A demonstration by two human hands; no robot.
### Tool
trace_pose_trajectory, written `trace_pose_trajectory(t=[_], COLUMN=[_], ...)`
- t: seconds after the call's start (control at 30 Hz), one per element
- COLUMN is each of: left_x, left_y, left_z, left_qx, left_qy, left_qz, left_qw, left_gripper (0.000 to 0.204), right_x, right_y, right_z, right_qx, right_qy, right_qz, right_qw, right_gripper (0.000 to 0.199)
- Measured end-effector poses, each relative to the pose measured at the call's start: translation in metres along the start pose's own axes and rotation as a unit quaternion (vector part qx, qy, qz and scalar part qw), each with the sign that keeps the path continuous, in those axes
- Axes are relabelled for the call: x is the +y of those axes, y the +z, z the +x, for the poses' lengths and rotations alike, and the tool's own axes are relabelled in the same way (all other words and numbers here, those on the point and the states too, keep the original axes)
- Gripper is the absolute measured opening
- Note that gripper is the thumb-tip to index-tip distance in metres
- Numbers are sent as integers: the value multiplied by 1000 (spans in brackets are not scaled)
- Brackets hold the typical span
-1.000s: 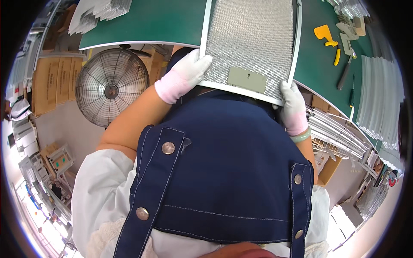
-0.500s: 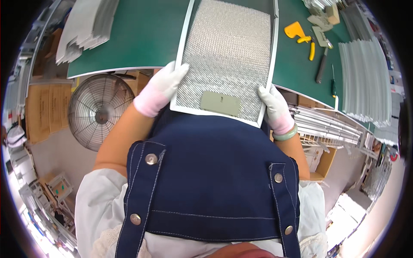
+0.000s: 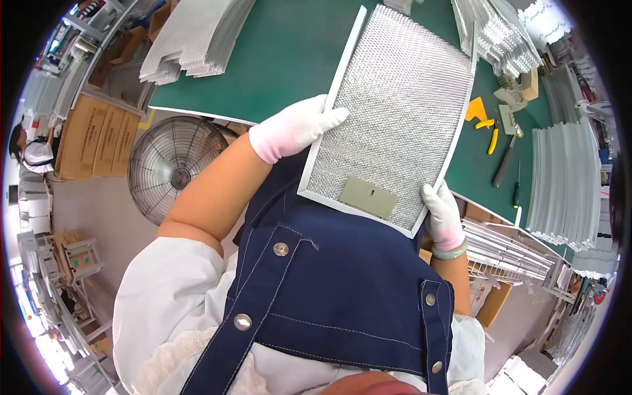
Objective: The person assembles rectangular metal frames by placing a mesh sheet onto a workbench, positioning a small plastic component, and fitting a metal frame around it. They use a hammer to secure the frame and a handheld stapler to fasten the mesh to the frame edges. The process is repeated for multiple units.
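Between my two white-gloved hands is a rectangular metal mesh filter (image 3: 401, 112) in a thin silver frame, tilted with its far end leaning right. A grey-green latch plate (image 3: 368, 197) sits at the end near my apron. My left hand (image 3: 296, 128) grips the filter's left edge about midway along, thumb over the mesh. At the lower right corner, my right hand (image 3: 443, 214) closes on the frame with its thumb on top. The fingers beneath the filter are hidden. The far end of the frame appears open, with the mesh edge showing there.
Stacked mesh sheets (image 3: 197, 39) lie on the green table (image 3: 276, 59) at the left, more mesh sheets (image 3: 494, 36) at the far right. A yellow scraper (image 3: 475, 109), pliers (image 3: 492, 137) and a screwdriver (image 3: 517, 187) lie near stacked silver strips (image 3: 563, 184). A fan (image 3: 178, 171) stands left.
The filter has turned clockwise and shifted right in the view, with both hands still on it. The whole view has swung, and more of the far-right mesh stack shows.
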State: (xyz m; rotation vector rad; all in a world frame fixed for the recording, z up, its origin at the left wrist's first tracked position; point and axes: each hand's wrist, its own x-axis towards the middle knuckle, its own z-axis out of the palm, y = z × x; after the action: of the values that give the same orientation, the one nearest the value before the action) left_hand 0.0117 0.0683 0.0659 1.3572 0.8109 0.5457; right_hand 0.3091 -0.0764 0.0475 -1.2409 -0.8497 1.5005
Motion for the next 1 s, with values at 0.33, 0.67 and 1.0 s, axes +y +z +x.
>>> trace_pose_trajectory(t=[0.33, 0.67, 1.0], left_x=[7, 63, 113], left_y=[14, 0, 2], left_z=[6, 18, 32], left_qx=[81, 67, 163], left_qy=[50, 86, 109], left_qz=[33, 15, 118], left_qw=[995, 994, 973], left_gripper=[44, 45, 40], right_x=[-48, -51, -60], right_y=[6, -1, -9], right_z=[11, 3, 7], right_qx=[73, 22, -31], right_qy=[-104, -118, -118], right_qz=[-53, -40, -136], right_qw=[990, 992, 983], right_gripper=[38, 39, 51])
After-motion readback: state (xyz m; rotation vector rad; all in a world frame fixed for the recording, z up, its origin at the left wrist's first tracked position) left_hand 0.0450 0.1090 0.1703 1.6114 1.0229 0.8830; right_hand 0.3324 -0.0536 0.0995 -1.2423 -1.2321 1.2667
